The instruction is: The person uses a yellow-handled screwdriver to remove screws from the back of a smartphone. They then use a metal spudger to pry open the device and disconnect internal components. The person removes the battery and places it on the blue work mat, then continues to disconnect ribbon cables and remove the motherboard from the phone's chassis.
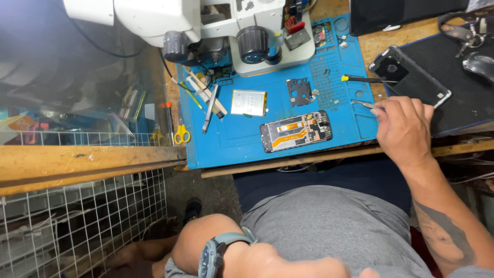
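Note:
My right hand (404, 126) rests at the right edge of the blue work mat (236, 144), its fingers closed on metal tweezers (364, 104) that point left. An opened phone (296, 131) with its circuit board and orange ribbon cable showing lies on the mat to the left of that hand. A flat battery (248, 102) and a dark metal shield plate (299, 92) lie behind the phone. My left hand (278, 261), with a grey watch on the wrist, is fisted on my lap at the bottom edge and holds nothing that I can see.
A microscope (247, 31) stands over the back of the mat. Yellow-handled scissors (181, 134) and several hand tools lie at the mat's left. A black phone back cover (409, 77) and a yellow-tipped screwdriver (368, 79) lie right. A wire grid panel (82, 216) stands lower left.

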